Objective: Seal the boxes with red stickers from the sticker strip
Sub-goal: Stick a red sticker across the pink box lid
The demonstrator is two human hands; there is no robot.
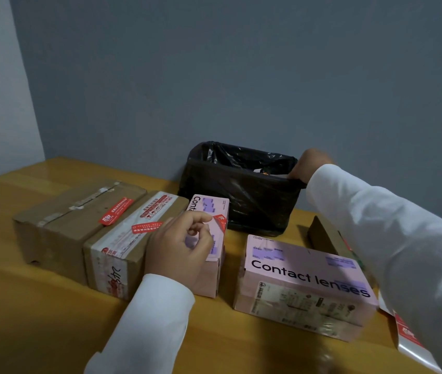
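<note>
My left hand [180,248] hovers over a pink contact-lens box [209,211] and pinches a red sticker [220,224] between thumb and forefinger above the box top. My right hand [309,166] reaches far back and grips the right rim of the black-lined bin [238,182]. Two brown cartons stand to the left, the big one [74,220] and the taped one [122,247], each with a red sticker on top. A second pink contact-lens box [306,284] lies in front of the bin. The sticker strip [410,338] lies at the right, partly under my sleeve.
A wooden table [39,319] carries everything and ends at a blue-grey wall. A small brown box [325,236] leans behind the right pink box, mostly hidden by my right arm. Scraps lie inside the bin.
</note>
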